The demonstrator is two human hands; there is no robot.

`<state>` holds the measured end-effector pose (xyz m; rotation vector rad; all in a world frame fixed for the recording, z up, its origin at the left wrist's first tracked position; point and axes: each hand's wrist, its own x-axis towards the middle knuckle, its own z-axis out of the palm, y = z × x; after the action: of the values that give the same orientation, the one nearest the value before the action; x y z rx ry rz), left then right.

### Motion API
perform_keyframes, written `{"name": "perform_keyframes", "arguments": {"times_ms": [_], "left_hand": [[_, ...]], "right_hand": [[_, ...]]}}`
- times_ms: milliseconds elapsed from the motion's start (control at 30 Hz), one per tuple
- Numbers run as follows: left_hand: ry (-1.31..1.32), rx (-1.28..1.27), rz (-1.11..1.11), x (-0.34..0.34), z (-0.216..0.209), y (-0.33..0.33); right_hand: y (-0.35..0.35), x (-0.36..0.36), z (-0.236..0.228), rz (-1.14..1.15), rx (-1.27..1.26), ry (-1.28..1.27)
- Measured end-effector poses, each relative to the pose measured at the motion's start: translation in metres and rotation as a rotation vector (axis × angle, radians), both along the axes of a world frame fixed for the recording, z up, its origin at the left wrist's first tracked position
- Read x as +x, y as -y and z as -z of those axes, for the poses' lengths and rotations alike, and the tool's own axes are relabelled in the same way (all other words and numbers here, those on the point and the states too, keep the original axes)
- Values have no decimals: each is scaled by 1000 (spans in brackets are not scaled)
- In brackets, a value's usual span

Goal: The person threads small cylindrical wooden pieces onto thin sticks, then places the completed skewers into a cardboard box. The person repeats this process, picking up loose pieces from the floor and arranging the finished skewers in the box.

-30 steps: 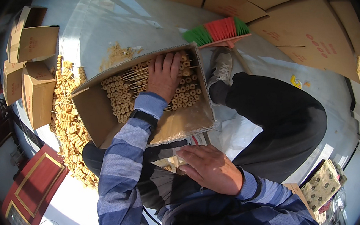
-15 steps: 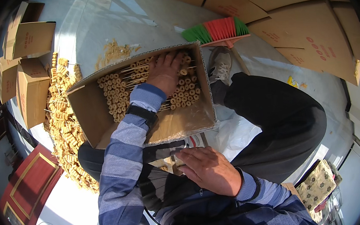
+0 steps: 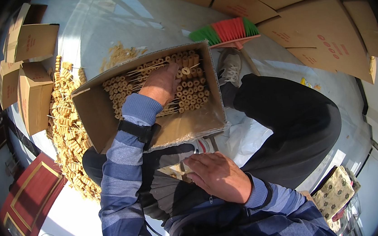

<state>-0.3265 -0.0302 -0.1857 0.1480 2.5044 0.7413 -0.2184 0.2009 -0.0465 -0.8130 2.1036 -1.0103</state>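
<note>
My left hand (image 3: 162, 83) reaches down into an open cardboard box (image 3: 190, 129). Its fingers are curled against the tightly laid skewers of ring-shaped, tan food pieces (image 3: 191, 92); what they grip, if anything, is hidden. Food pieces face up in rows on both sides, and thin wooden sticks (image 3: 141, 70) run between them. One paler ring (image 3: 186, 71) sits on top beside my fingertips. Over my lap hovers or rests my right hand (image 3: 222, 177), empty, its fingers stretched forward and the thumb apart.
A long heap of similar skewers (image 3: 68, 134) lies left of the box, near open cartons (image 3: 36, 89). Crumbs (image 3: 119, 55) are scattered behind. A green and red broom (image 3: 226, 31) lies beyond my shoe (image 3: 230, 66). Large cartons (image 3: 317, 28) stand far right; white plastic (image 3: 248, 139) lies between my legs.
My left hand has drawn back slightly toward me and left inside the box, its fingers now more curled, uncovering skewers at the far right. My right hand stays put.
</note>
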Motion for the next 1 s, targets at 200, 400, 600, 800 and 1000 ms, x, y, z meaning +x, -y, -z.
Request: {"name": "perform_keyframes", "arguments": {"times_ms": [200, 400, 600, 800, 1000], "left_hand": [[201, -40, 41, 0, -14, -11], [332, 538, -309, 17, -56, 14], [395, 1279, -737, 39, -139, 17], [203, 1447, -896, 71, -172, -28], [49, 1565, -998, 100, -184, -33]], "right_hand": [[4, -1, -1, -14, -7, -16], [4, -25, -9, 232, -99, 31], [19, -38, -16, 506, -336, 431], [36, -18, -24, 354, -468, 811], [34, -8, -41, 326, -491, 858]]}}
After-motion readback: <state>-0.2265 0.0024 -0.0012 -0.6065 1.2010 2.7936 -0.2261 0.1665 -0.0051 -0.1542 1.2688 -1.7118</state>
